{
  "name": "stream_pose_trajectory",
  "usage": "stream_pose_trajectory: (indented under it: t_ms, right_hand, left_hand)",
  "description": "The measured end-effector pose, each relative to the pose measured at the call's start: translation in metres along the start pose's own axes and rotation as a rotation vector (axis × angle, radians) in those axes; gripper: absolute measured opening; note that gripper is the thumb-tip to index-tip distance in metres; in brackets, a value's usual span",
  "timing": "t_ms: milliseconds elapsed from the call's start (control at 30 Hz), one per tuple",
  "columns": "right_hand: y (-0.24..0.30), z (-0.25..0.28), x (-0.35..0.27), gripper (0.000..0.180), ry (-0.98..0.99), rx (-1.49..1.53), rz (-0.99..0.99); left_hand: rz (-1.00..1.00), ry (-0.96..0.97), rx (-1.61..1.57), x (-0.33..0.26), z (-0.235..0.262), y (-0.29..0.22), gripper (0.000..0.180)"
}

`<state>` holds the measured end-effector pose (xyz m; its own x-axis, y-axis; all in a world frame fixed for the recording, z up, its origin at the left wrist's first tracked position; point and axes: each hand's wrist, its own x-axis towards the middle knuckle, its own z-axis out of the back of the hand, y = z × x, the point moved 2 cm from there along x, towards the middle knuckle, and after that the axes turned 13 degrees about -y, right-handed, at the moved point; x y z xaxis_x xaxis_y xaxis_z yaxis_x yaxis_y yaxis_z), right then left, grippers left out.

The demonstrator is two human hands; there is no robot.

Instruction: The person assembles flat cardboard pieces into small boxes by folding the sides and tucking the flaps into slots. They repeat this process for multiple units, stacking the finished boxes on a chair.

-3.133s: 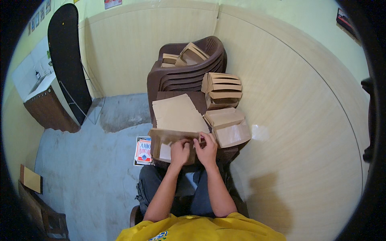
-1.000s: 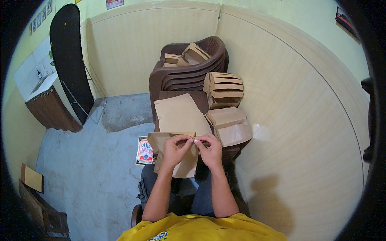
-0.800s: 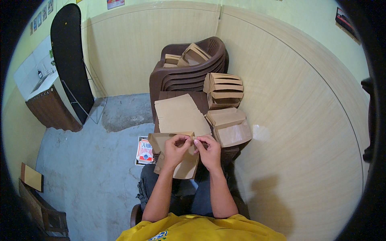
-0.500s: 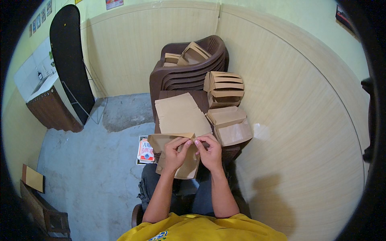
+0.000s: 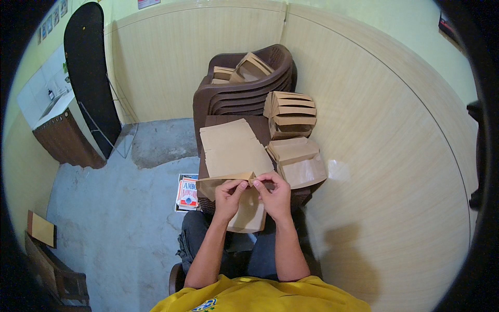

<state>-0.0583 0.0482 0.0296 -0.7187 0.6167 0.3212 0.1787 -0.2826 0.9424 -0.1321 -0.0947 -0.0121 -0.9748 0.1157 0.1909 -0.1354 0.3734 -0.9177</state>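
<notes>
Both hands pinch a brown cardboard box (image 5: 246, 217), partly folded, above my lap. My left hand (image 5: 228, 198) grips its upper edge, thumb against the board. Close beside it, my right hand (image 5: 273, 196) pinches the corner between thumb and fingers. One flap of the box sticks out to the left past my left hand. Just beyond lies a flat cardboard sheet (image 5: 236, 145) with slits along its edge, on a dark brown table-like surface (image 5: 257, 125). My fingers hide the exact corner fold.
Open cardboard boxes (image 5: 299, 162) and a nested stack of boxes (image 5: 292, 114) stand at the right, by the panelled wall (image 5: 384, 140). Stacked brown chairs (image 5: 236, 97) with more boxes are behind. A carton with a red-and-white pack (image 5: 188, 193) sits on the floor at left.
Both hands have shifted slightly to the right with the box, still pinching its corner. The left flap has tilted and swung a little rightward.
</notes>
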Motion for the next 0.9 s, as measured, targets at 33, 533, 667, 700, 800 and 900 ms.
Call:
stream_pose_trajectory:
  t_ms: [33,533,667,700,800,900]
  right_hand:
    - [0.000,0.001,-0.001,0.009,-0.017,0.043,-0.095]
    - [0.005,-0.004,-0.011,0.009,-0.007,-0.008,0.004]
    - [0.004,-0.001,-0.013,0.007,0.008,-0.023,-0.008]
    - [0.004,-0.001,-0.013,0.007,0.003,-0.002,0.015]
    - [0.002,-0.001,-0.014,0.010,-0.017,0.051,-0.044]
    - [0.000,-0.004,-0.015,0.013,-0.044,0.103,-0.042]
  left_hand:
    - [0.005,0.000,0.003,-0.001,0.000,0.000,0.012]
    - [0.022,-0.040,0.080,-0.012,-0.008,0.005,0.007]
    - [-0.043,-0.031,0.029,-0.015,-0.010,-0.004,0.009]
    - [-0.039,-0.028,0.030,-0.015,-0.010,-0.005,0.009]
    - [0.076,0.002,-0.005,-0.014,-0.008,-0.005,0.011]
    - [0.129,0.045,-0.002,-0.009,-0.003,-0.001,0.013]
